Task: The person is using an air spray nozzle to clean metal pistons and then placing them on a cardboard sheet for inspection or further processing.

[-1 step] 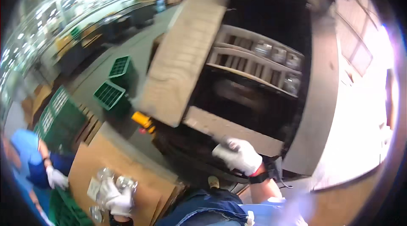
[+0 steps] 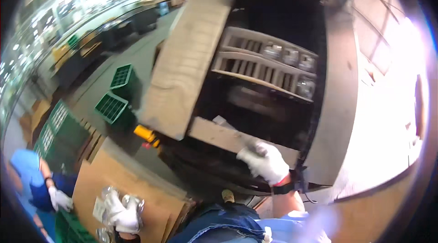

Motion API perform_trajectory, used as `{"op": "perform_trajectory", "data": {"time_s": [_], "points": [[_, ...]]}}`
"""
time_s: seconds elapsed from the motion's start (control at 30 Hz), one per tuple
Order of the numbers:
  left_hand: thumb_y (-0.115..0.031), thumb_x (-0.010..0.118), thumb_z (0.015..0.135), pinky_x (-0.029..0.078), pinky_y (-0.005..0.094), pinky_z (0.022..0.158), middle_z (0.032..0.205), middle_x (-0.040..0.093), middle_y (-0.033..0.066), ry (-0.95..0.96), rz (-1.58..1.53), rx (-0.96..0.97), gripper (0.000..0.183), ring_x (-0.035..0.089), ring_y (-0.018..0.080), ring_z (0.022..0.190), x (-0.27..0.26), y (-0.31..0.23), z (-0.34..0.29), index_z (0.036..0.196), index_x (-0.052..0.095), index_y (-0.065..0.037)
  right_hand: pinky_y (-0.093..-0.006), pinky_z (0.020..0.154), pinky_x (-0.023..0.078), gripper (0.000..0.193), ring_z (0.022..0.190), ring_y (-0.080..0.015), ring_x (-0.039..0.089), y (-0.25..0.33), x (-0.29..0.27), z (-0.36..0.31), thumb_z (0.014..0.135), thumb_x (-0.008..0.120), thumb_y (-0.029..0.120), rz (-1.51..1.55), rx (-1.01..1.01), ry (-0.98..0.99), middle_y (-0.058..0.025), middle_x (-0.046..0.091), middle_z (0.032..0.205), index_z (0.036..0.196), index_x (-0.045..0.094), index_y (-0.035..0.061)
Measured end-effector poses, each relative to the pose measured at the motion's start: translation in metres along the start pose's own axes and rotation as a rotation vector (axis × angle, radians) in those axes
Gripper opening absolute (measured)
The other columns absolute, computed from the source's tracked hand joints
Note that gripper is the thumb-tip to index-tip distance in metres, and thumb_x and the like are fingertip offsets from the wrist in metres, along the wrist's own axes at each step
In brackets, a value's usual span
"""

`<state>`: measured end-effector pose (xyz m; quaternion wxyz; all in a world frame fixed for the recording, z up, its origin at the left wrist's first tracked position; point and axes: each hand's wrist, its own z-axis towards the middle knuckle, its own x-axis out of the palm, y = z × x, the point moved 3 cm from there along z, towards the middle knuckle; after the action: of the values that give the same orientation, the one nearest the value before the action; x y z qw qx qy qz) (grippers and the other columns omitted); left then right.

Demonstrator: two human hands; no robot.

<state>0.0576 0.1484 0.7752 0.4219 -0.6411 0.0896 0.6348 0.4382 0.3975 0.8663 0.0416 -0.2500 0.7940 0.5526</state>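
Two middle racks (image 2: 262, 64) hold four glass vessels (image 2: 272, 50); three gloves (image 2: 267, 164) show.

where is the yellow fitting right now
In the head view, the yellow fitting is left of centre, just by the lower-left corner of the long tan board, below the lower green crate.
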Motion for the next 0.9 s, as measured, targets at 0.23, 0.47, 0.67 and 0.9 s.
{"op": "perform_trajectory", "data": {"time_s": [0.23,0.47,0.67,0.9], "points": [[-0.027,0.084,0.075,0.043,0.0489,0.102,0.118,0.061,0.0207,-0.026,-0.306,1.04,0.058,0.053,0.04,0.116,0.044,-0.302,0.057,0.12,0.059,-0.001,-0.035,0.065,0.049,0.028,0.065,-0.0172,0.062,-0.08,-0.194,-0.034,0.086,0.07,0.031,-0.103,-0.023,-0.935,-0.0085,0.063,0.068,0.098,0.071,0.0055],[-0.06,0.06,0.085,0.045,0.0491,0.095,0.111,0.062,0.0209,0.476,-0.091,1.261,0.064,0.055,0.0366,0.107,0.107,-0.578,0.012,0.101,0.07,0.001,-0.0286,0.058,0.046,0.019,0.059,-0.0122,0.054,-0.103,-0.183,-0.04,0.086,0.073,0.018,0.155,-0.142,-0.8,-0.0051,0.064,0.069,0.093,0.069,0.0007],[-0.059,0.051,0.09,0.043,0.0479,0.105,0.129,0.059,0.0273,0.708,-0.3,0.815,0.067,0.056,0.0421,0.119,0.184,-0.664,-0.034,0.121,0.064,-0.001,-0.0328,0.071,0.051,0.016,0.064,-0.0173,0.058,-0.116,-0.198,-0.054,0.094,0.063,0.006,-0.334,-0.629,-0.781,-0.0078,0.063,0.077,0.107,0.068,-0.002],[-0.003,0.061,0.081,0.047,0.0301,0.056,0.071,0.058,0.0064,1.218,-1.428,0.52,0.017,0.057,0.0152,0.061,0.2,-0.627,-0.014,0.097,0.055,-0.003,-0.025,0.055,0.042,0.017,0.054,-0.0091,0.048,-0.05,-0.18,-0.066,0.092,0.067,0.012,0.391,-0.214,-0.817,-0.0014,0.058,0.067,0.106,0.067,0.0014]]}}
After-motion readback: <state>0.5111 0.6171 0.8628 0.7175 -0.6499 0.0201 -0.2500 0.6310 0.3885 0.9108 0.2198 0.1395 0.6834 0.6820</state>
